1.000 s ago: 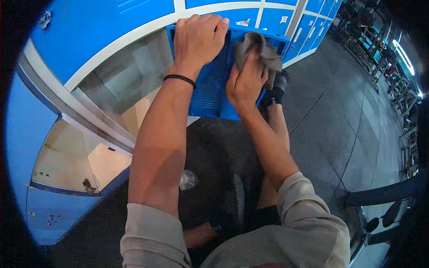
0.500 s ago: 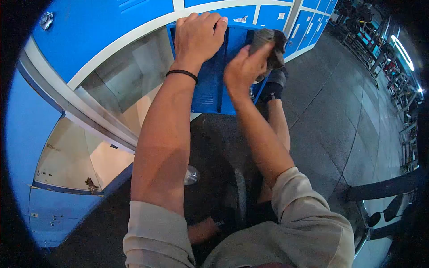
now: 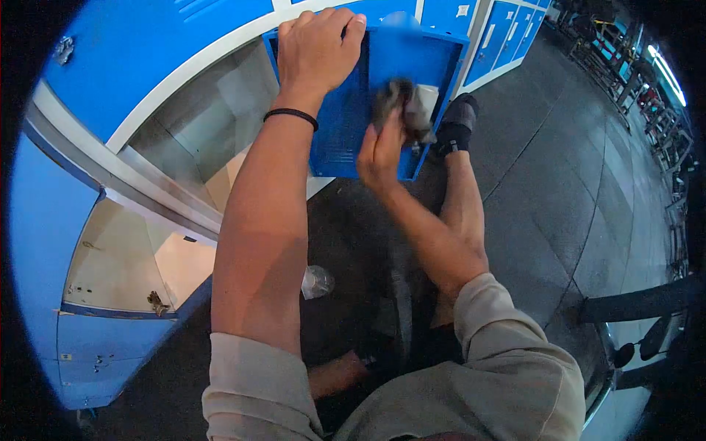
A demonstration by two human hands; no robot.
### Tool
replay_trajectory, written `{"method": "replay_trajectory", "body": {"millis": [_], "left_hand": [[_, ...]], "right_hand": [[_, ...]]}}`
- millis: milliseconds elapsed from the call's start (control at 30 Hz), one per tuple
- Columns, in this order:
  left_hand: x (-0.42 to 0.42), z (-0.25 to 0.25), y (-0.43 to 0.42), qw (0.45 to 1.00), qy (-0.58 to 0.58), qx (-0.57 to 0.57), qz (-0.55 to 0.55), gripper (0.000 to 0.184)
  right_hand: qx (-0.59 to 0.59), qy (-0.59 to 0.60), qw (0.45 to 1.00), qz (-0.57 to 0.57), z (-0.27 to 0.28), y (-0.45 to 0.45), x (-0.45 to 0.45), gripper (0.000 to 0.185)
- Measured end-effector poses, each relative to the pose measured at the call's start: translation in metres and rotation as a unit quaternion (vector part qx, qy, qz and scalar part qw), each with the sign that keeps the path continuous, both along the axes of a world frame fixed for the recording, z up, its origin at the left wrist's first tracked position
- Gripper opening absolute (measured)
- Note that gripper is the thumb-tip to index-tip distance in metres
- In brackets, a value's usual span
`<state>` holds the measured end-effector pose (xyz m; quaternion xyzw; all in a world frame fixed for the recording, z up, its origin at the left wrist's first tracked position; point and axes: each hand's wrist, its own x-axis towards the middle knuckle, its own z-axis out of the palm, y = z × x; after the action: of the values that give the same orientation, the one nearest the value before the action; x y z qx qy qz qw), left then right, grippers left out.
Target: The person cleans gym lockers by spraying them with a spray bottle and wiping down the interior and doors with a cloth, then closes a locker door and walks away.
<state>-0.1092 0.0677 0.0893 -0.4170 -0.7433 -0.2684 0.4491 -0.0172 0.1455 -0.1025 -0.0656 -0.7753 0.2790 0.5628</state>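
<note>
A blue locker door [image 3: 344, 140] stands swung out, its ribbed inner side facing me. My left hand [image 3: 320, 53] is closed over the door's top edge, with a black band on the wrist. A grey-brown cloth [image 3: 408, 110], blurred by motion, lies against the door's inner face. My right hand [image 3: 384, 151] holds this cloth from below, near the lower right part of the door. A white patch shows beside the cloth; I cannot tell whether it belongs to it.
An open locker compartment [image 3: 198, 125] is left of the door, with blue lockers [image 3: 500, 37] beyond. A clear plastic object [image 3: 318, 282] lies on the dark floor [image 3: 544, 176] below. Black-padded equipment [image 3: 640, 300] stands at the right, and racks line the far right.
My right hand has moved the cloth from the door's upper right part down and to the left. My left hand has kept its hold on the top edge.
</note>
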Motion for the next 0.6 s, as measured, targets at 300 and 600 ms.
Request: {"method": "replay_trajectory", "body": {"millis": [300, 600], "left_hand": [[0.017, 0.011, -0.005, 0.999, -0.012, 0.013, -0.033, 0.026], [0.002, 0.018, -0.012, 0.991, -0.099, -0.091, -0.001, 0.03]], "right_hand": [[-0.102, 0.031, 0.991, -0.08, 0.02, -0.025, -0.01, 0.07], [0.151, -0.025, 0.984, -0.087, 0.09, 0.005, -0.013, 0.073]]}}
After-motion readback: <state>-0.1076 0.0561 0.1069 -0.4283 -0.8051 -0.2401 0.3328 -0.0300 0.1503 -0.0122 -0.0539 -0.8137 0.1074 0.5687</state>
